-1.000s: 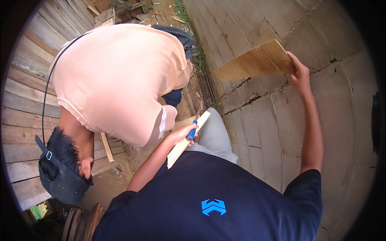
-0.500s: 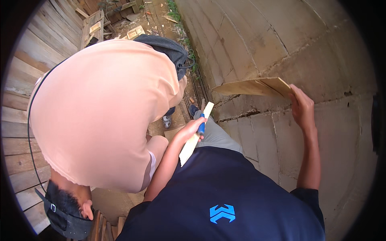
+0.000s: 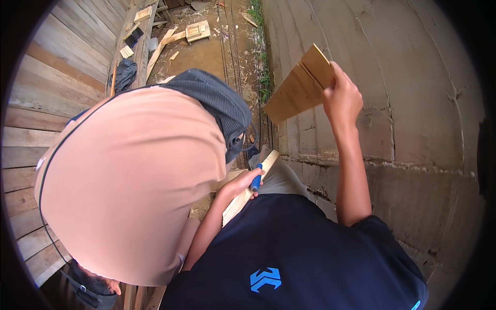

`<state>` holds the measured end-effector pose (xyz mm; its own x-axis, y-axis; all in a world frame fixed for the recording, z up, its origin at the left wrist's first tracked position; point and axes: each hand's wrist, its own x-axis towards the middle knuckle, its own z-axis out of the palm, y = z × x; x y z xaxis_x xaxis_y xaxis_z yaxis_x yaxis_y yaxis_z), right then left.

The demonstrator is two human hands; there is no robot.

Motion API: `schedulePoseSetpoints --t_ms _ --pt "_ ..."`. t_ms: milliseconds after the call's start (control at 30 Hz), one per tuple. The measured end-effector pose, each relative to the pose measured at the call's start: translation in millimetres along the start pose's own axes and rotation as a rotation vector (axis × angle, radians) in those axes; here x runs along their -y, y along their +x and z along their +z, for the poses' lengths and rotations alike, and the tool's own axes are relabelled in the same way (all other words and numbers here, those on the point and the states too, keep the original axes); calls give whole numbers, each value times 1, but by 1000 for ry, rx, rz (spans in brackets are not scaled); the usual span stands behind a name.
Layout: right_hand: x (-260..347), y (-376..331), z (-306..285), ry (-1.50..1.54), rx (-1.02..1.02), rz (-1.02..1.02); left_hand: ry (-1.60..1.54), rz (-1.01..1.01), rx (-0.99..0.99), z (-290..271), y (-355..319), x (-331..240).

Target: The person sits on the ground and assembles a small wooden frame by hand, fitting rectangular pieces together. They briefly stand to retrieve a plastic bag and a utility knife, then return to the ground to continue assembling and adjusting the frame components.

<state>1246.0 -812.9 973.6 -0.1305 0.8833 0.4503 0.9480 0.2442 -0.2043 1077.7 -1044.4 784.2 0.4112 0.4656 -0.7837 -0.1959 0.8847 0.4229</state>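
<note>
My left hand point(image 3: 243, 184) is closed around a pale wooden strip point(image 3: 236, 207) and a blue-handled tool point(image 3: 256, 178) that looks like a chisel. The strip slants across my lap, and the tool lies along it; the working end is hard to make out. Raised at the right, my right hand point(image 3: 343, 95) grips a thin wooden board point(image 3: 299, 85) by its right end. This board is tilted, with a dark line across its face, and hangs in front of the concrete wall.
Close on my left, a person in a peach shirt point(image 3: 134, 181) bends over, wearing a dark bag point(image 3: 217, 103). A grey concrete wall point(image 3: 413, 119) stands to the right. Plank walling point(image 3: 67, 77) runs along the left. A small wooden stool-like piece point(image 3: 198, 31) and wood scraps lie on the ground ahead.
My right hand has lifted the board up and to the left, tilting it more steeply. The view has shifted, showing more ground ahead. My left hand keeps its hold.
</note>
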Motion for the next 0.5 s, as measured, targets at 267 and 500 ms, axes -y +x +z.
schedulePoseSetpoints --t_ms 267,500 --pt "-41 186 198 -1 423 119 17 23 -170 29 41 -86" --pt "-104 187 322 174 635 108 -42 151 -148 53 65 -160"
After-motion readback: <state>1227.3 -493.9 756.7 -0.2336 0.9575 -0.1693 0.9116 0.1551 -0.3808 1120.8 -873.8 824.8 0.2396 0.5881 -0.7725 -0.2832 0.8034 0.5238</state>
